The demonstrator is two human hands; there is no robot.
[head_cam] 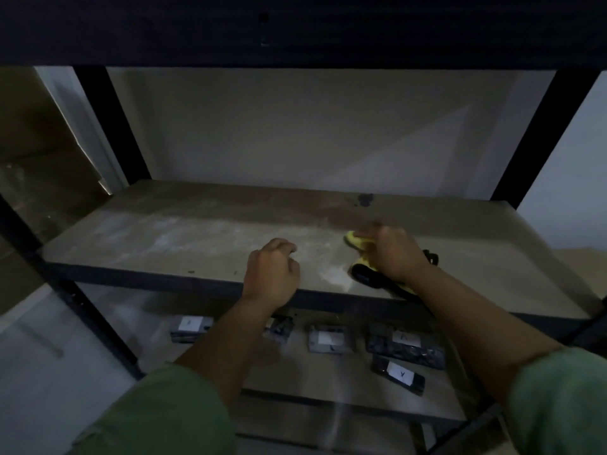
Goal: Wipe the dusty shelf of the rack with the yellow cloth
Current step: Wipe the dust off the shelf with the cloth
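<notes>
Now, shelf: we see a dusty grey-brown board [184,238] of the black metal rack [113,126], pale smears across its middle and left, a dark stain [365,200] near its back edge.
Front edge: dark lip [147,276] running from lower left to lower right; our left wrist crosses it.
Back edge: it meets a plain pale wall [295,126] between two black uprights.
Open room: wide bare board to the left of both hands, a narrower strip to the right, and a dark upper beam [295,27] close overhead.
Left hand: our left hand [272,270] rests on the board near the front lip, fingers loosely curled, holding nothing that we can see.
Right hand: our right hand [395,252] presses down on the crumpled yellow cloth [356,242], fingers curled over it; the fingertips are blurred.
Cloth: it lies on the shelf right of centre, yellow showing ahead of and under the hand, beside a black object [368,278] we cannot identify.
Lower shelf: several dark flat packets with white labels [402,374] lie apart from one another.
Sleeves: green cloth [170,418] covers both upper arms.
</notes>
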